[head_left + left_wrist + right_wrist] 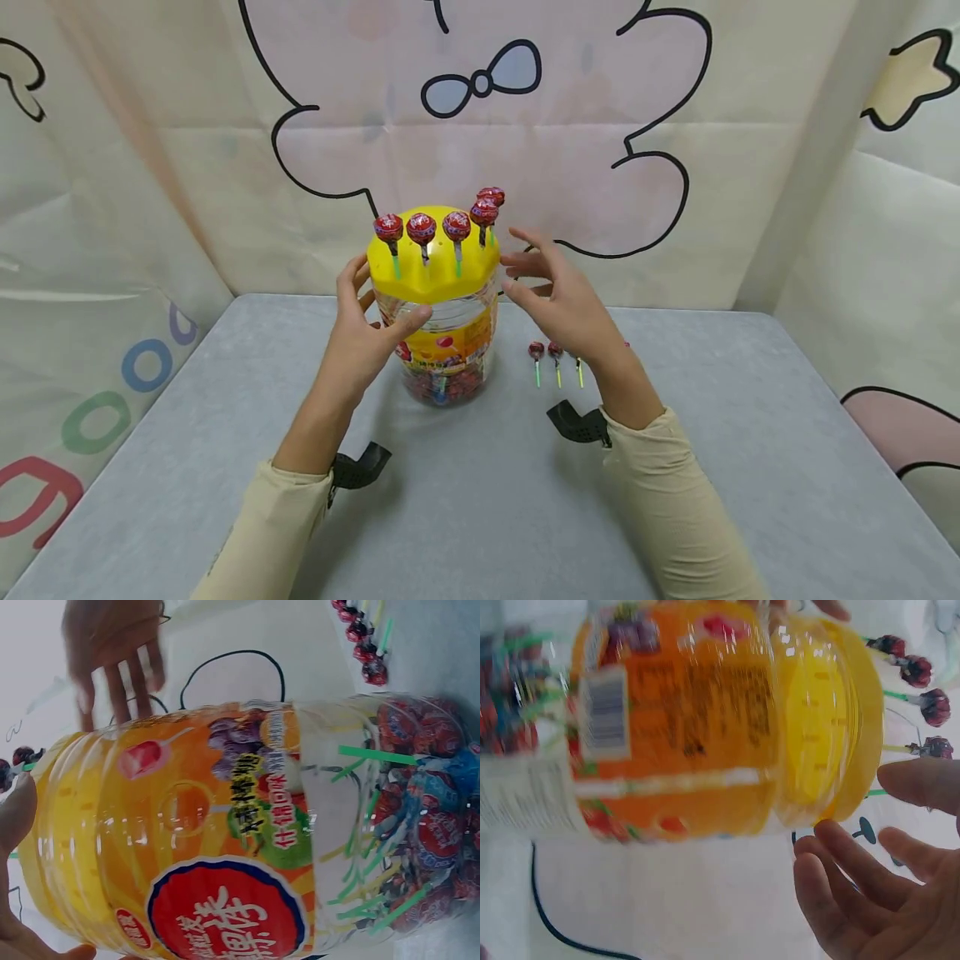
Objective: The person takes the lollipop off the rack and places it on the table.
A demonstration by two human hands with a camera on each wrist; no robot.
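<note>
A clear plastic candy jar with an orange printed label is in front of me, many lollipops inside its lower part. Several red-wrapped lollipops stand with their sticks in its yellow lid. My left hand grips the jar's upper left side, thumb across the front and fingers round behind; the left wrist view has this hand at the lid end. Beside the right edge of the lid is my right hand, fingers loosely bent and holding nothing. In the right wrist view its fingers come close to the lid; contact is unclear.
Several loose lollipops lie in a row on the grey table, partly hidden behind my right forearm. A cloth backdrop with drawn outlines hangs behind the table. Black wrist mounts stick out from both wrists.
</note>
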